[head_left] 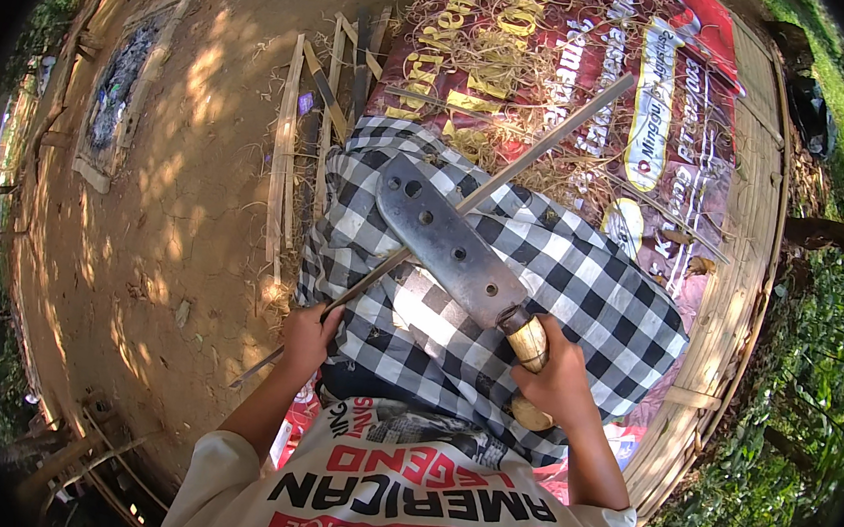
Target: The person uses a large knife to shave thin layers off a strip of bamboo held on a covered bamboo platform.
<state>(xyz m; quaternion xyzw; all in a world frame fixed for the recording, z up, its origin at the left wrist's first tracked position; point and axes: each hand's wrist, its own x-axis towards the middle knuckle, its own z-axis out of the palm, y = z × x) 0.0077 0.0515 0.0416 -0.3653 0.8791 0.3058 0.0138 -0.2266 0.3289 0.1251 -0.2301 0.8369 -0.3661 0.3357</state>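
My right hand (561, 374) is closed round the wooden handle (529, 345) of a broad, dark steel cleaver-like knife (449, 244) with several round holes along its blade. The blade points up and to the left over my lap. Crossing it is a long thin strip, seemingly bamboo (553, 140), which slants from lower left to upper right and passes behind the blade. My left hand (309, 338) grips this strip near its lower end, and the tip sticks out below the hand. A black-and-white checked cloth (580, 287) covers my lap beneath both.
Curly shavings (473, 27) lie scattered over a dark red printed banner (591, 168) ahead. Split strips (284, 151) rest on the dirt ground (173, 242) at left. A bamboo slat edge (744, 252) runs along the right, with green plants beyond. A framed ash pit (129, 82) sits far left.
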